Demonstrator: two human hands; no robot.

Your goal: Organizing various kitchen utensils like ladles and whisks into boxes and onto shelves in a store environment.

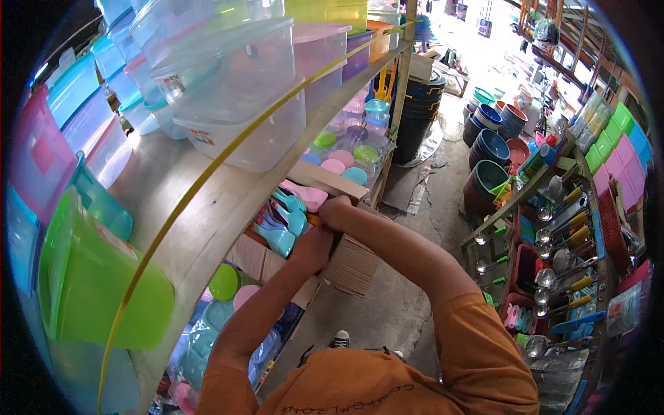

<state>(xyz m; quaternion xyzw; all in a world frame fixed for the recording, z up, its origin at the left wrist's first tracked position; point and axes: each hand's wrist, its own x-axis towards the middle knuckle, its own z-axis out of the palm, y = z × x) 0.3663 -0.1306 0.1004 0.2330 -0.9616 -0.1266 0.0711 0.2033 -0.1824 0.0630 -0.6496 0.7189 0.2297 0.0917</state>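
Both of my hands reach into an open cardboard box (353, 264) under the edge of a shelf. Light blue plastic scoops (280, 240) lie in a pile inside it, with a pink plastic scoop (309, 198) towards the far side. My left hand (312, 251) is beside the blue scoops, at the near part of the box. Just beyond it, my right hand (335, 212) is by the right-hand rim, close to the pink scoop. The fingers of both hands point down and are hidden, so any hold on a thing cannot be made out.
A wooden shelf (171, 181) at left bears clear lidded plastic tubs (233, 104) and a green bin (104, 280), with a yellow strap (207, 174) across its front. Bagged plastic containers (215, 316) sit below. Stacked buckets (490, 148) and a rack of ladles (544, 277) line the right.
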